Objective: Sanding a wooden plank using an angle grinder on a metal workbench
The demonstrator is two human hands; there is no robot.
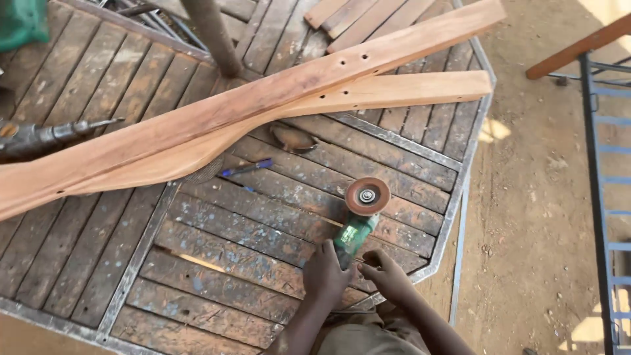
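A green angle grinder point(355, 231) with a rust-brown sanding disc point(367, 195) lies on the slatted wooden table point(217, 256), disc facing up. My left hand point(325, 271) grips the grinder's body from the left. My right hand point(386, 275) rests on the table edge just right of the grinder's rear, fingers curled, touching or nearly touching it. Two long curved wooden pieces point(263, 98) with drilled holes lie stacked across the table farther away.
A blue pen point(248, 167) and a dark sanding disc point(293, 139) lie under the curved wood. A power drill point(46, 137) rests at the left. A metal pole point(213, 36) rises from the table. Sandy ground and a blue metal frame point(608, 197) lie right.
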